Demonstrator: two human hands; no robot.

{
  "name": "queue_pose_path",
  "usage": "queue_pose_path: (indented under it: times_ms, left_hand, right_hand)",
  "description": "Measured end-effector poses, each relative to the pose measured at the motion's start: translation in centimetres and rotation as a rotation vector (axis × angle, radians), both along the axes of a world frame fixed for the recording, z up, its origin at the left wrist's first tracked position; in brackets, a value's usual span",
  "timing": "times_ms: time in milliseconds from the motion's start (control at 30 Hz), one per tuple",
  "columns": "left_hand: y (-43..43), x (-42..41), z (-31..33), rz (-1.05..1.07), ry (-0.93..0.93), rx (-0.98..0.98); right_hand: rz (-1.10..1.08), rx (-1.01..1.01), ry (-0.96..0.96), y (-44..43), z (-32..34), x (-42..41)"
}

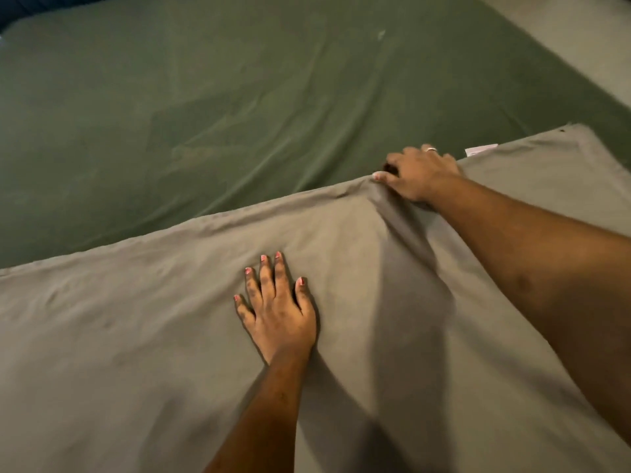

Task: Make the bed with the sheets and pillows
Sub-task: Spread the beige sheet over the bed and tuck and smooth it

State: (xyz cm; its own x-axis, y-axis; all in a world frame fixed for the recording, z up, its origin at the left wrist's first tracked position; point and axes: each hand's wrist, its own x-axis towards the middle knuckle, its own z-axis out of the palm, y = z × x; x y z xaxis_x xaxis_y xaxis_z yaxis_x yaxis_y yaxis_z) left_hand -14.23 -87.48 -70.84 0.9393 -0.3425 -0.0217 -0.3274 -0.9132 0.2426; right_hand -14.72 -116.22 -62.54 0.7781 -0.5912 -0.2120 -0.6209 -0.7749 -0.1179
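The grey flat sheet (136, 336) lies across the near part of the bed. Its top hem runs on a slant over the green bottom sheet (239, 97), which covers the rest of the mattress. The left hand (278, 312) rests flat on the grey cloth, fingers straight and spread. The right hand (418, 172), wearing a ring (431, 149), has its fingers curled over the hem and bunches it into a ridge. If the right hand pulls while the left pins the cloth, the crease between them would likely deepen and the hem end up skewed. A white tag (481, 150) shows near the sheet's far corner. A dark blue edge (20, 5) sits upper left and a pale strip (580, 39) upper right; neither can be identified. The right forearm crosses and shades the grey cloth, and pillows are out of view.
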Motion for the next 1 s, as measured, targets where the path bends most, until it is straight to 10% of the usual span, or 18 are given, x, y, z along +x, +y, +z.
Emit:
queue_pose_path:
  times_ms: [500, 667, 1000]
  left_hand:
    - [-9.9, -3.6, 3.5, -0.129, 0.181, 0.086]
    - [-16.4, -7.9, 4.2, -0.343, 0.189, 0.007]
    - [-17.7, -9.0, 2.2, -0.394, 0.070, 0.028]
  right_hand:
    - [0.092, -0.184, 0.458, -7.8, 3.0, -8.7]
    - [0.140, -0.524, 0.371, -9.5, 5.1, -9.0]
    - [-0.151, -0.384, 0.308, -14.2, 3.6, -15.3]
